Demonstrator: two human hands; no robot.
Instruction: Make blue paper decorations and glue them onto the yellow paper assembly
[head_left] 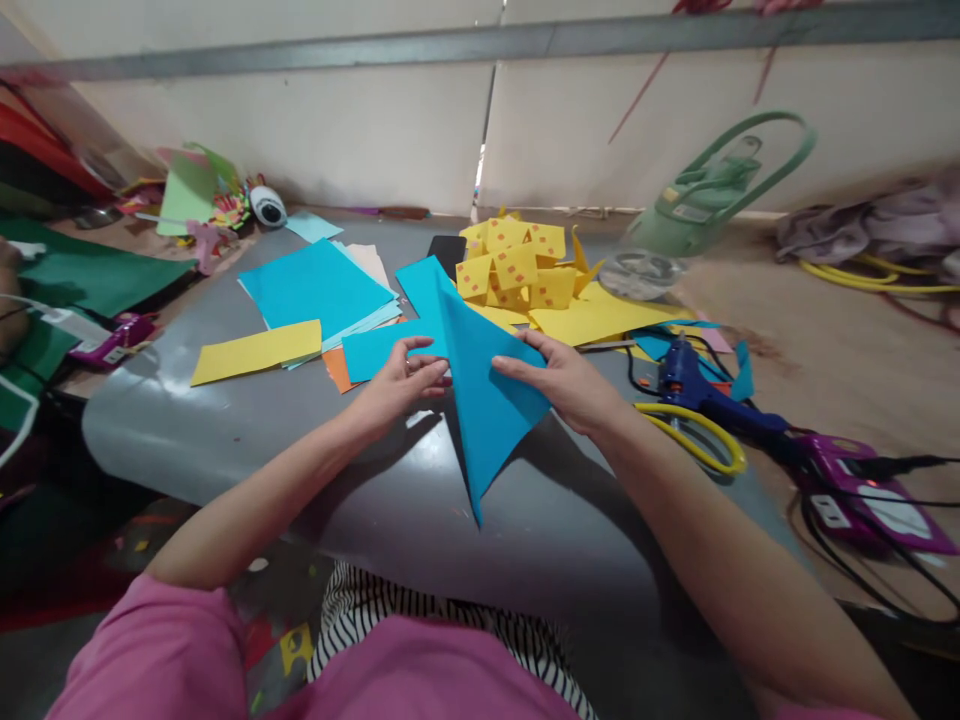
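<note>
A folded blue paper sheet with a long point toward me lies over the grey table. My left hand pinches its left edge, fingers curled on the paper. On the right side, my right hand presses down with fingers extended and thumb along the fold. Both hands touch the same sheet.
A stack of blue sheets and a yellow strip lie at the left. A pile of yellow patterned folded pieces sits behind. A blue glue gun, yellow-handled scissors and a purple power strip lie right. Green paper lies far left.
</note>
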